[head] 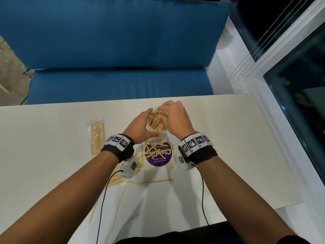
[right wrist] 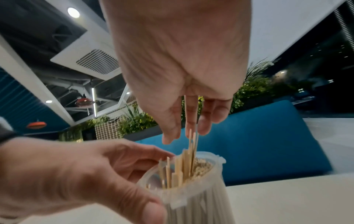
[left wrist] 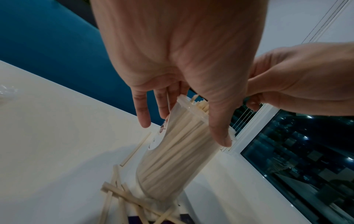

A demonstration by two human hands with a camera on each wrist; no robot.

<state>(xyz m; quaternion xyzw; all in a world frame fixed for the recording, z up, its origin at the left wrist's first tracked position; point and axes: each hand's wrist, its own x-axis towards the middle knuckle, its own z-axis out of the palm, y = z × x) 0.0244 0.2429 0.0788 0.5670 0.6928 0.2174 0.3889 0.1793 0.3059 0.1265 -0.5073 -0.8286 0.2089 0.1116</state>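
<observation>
A translucent plastic container (head: 157,122) packed with thin wooden sticks stands on the white table (head: 52,155), tilted a little in the left wrist view (left wrist: 172,159). My left hand (head: 146,125) grips its upper wall, thumb on the near side and fingers on the far side. My right hand (head: 168,111) hovers over the open mouth and pinches a few sticks (right wrist: 192,139) whose lower ends are inside the container (right wrist: 193,186). Loose sticks (head: 153,148) lie crossed in front of the container's base.
A clear packet of sticks (head: 95,136) lies to the left. A round purple sticker (head: 158,156) sits on the table under the loose sticks, and more sticks (head: 154,181) lie nearer me. A blue sofa (head: 114,41) stands behind the table, and a window (head: 299,103) is at the right.
</observation>
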